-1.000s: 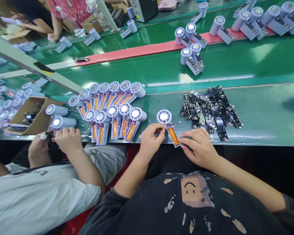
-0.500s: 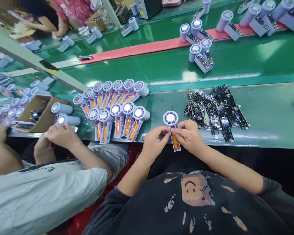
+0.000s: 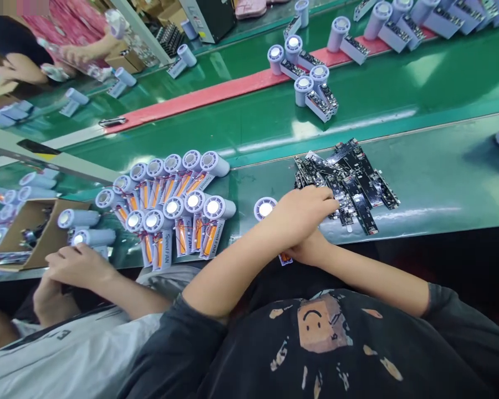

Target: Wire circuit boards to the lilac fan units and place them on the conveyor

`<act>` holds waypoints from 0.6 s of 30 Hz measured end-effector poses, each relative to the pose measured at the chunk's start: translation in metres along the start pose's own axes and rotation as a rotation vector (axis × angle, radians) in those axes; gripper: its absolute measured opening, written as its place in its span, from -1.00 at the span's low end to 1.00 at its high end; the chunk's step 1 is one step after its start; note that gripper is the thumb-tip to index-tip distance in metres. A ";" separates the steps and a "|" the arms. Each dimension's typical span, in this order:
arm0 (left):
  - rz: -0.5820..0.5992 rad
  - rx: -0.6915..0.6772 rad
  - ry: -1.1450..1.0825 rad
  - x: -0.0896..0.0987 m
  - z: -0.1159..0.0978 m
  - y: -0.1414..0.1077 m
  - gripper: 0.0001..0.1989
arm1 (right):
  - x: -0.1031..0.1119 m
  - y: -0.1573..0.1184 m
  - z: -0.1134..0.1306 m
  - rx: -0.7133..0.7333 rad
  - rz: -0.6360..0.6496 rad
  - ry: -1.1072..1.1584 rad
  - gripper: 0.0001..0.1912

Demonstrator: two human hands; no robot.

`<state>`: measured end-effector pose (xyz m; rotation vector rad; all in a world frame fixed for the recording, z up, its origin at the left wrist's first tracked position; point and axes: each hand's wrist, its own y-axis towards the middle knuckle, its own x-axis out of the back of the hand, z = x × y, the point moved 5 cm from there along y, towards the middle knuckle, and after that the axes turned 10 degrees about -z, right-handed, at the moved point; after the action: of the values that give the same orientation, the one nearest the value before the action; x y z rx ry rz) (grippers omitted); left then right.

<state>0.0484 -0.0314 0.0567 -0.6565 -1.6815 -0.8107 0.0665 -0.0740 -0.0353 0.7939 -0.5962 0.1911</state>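
A pale purple handheld fan [image 3: 266, 207] lies at the bench edge in front of me, its handle mostly covered by my hands. My right hand [image 3: 314, 247] is closed at the handle, partly hidden beneath my left wrist; an orange strip of the handle shows below it. Crossing over it, my left hand [image 3: 305, 211] reaches to the right with its fingers stretched out. Its fingertips are at the near-left side of a heap of black circuit boards [image 3: 360, 191]; no board is visible in them.
Left of me stand several fans with orange strips and red wires [image 3: 191, 208]. Beyond, a green conveyor [image 3: 241, 124] with a red strip [image 3: 208, 97] carries more fans with boards [image 3: 311, 94]. A co-worker's hands [image 3: 77, 266] work at the left, near a cardboard box [image 3: 54, 227].
My left hand has left the fan's handle and crossed over my right hand to the circuit boards. My right hand stays by the handle. The view has shifted right.
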 end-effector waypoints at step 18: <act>0.153 -0.375 0.110 -0.023 0.012 0.045 -0.89 | 0.012 0.010 0.004 0.103 -0.108 0.022 -0.77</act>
<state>0.0817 0.0051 0.0405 -0.9669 -1.3725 -1.0420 0.0708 -0.0709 -0.0200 0.9198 -0.5239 0.1319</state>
